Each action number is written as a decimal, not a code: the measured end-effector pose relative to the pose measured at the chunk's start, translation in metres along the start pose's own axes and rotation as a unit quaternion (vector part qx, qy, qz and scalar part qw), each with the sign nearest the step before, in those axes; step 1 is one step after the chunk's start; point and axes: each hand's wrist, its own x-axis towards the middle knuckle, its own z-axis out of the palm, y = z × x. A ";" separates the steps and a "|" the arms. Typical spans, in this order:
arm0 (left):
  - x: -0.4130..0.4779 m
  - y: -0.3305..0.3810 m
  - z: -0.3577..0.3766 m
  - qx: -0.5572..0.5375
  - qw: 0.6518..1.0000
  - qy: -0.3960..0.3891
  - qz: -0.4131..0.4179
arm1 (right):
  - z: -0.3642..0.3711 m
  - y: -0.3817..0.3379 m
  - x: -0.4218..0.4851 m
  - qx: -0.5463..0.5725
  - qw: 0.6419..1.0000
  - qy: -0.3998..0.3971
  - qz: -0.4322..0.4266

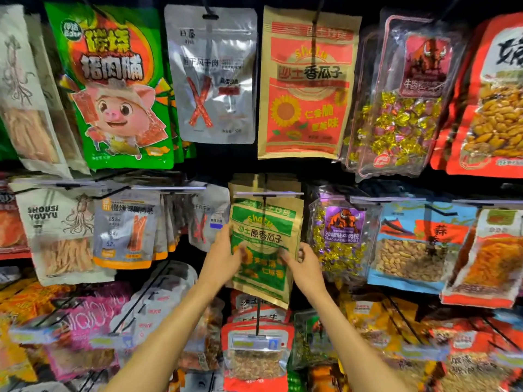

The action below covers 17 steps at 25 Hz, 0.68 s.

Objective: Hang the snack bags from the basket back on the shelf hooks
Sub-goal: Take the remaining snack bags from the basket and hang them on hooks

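**A:** Nearest the lens, two bare forearms are seen stretched upward, above a red window bag point(256, 355) on the low row.

**B:** And the grips?

**A:** The green seed bag point(263, 236) is grasped on both sides. Its left edge is clasped by the left hand point(223, 261), thumb laid across the front. Its right edge is pinched by the right hand point(304, 264), fingers curled round the side.

**B:** Where is it placed?

**A:** It is held upright in the middle row, its top up at the black hook point(266, 195) (whether the hole is threaded cannot be told). It is flanked by a silver bag point(208, 219) on the left and a purple-labelled sweet bag point(341, 236) on the right.

**B:** Farther back?

**A:** A red seed bag point(307, 83) is hung directly above, and a green pig bag point(113, 89) is hung well to its left.
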 end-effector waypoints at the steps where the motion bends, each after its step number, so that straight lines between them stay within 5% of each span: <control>1: 0.003 -0.006 0.002 0.003 1.000 0.001 -0.007 | 0.000 0.002 0.002 0.011 1.000 -0.004 -0.006; 12: 0.035 -0.031 0.022 -0.171 0.975 0.018 -0.138 | -0.011 0.013 0.027 0.029 0.997 -0.064 -0.035; 17: 0.052 -0.042 0.016 -0.175 0.977 -0.011 -0.125 | -0.009 0.014 0.037 0.067 0.994 -0.082 -0.021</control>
